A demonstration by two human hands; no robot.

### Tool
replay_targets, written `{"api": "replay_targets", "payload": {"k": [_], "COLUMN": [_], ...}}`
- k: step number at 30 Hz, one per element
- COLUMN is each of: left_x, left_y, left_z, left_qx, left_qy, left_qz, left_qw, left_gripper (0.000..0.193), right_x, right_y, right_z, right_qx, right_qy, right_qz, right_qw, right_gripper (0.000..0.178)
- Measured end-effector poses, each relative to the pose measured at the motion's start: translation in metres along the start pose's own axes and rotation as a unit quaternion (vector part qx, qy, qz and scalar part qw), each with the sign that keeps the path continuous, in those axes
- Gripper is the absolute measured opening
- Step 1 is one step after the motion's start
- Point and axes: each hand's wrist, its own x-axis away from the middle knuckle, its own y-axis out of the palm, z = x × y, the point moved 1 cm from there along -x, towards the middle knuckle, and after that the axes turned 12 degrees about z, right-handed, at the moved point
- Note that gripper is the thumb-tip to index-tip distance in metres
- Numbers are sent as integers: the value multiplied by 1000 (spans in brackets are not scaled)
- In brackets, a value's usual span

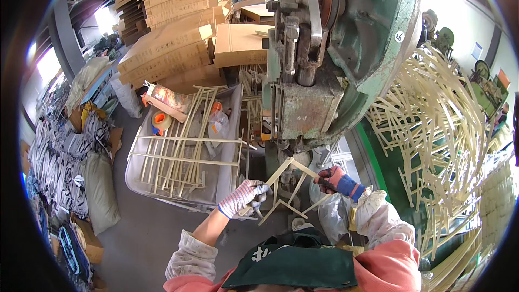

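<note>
Both my hands grip a jointed frame of flat, pale cream strips, which lies in zigzag V shapes under the head of a green press. My left hand, in a striped glove, is closed around the frame's left strip. On the right end, the fingers of my right hand are closed; its glove is red and blue with dark fingertips. The frame's peak reaches the press's lower tooling; whether they touch I cannot tell.
Left of the press stands a whitish bin with pale strip frames across it, a tape roll and a plastic bag. A tangled heap of strips fills the right. Cardboard boxes are stacked behind.
</note>
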Motion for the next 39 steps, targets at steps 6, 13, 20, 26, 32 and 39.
{"api": "replay_targets", "payload": {"k": [6,13,20,26,32,39], "left_x": [7,69,103,113,111,113], "left_y": [2,22,-7,36,81,245], "left_z": [14,43,73,74,69,-30], "left_qx": [-50,-404,-541,-511,-490,-229], "left_qy": [67,284,370,348,197,334], "left_qz": [66,115,-64,-32,-107,-13], "left_qw": [994,862,753,785,842,914], "left_gripper": [20,25,28,21,21,15], "right_x": [3,80,132,142,207,282], "right_y": [-2,32,-36,-67,-96,-92], "right_z": [0,-23,-38,-32,-2,50], "right_qx": [-60,189,266,205,200,-37], "right_qy": [7,-247,-360,-251,-344,-76], "right_qz": [-4,256,56,103,129,367], "right_qw": [998,915,893,940,908,926], "right_gripper": [20,13,29,23,20,21]}}
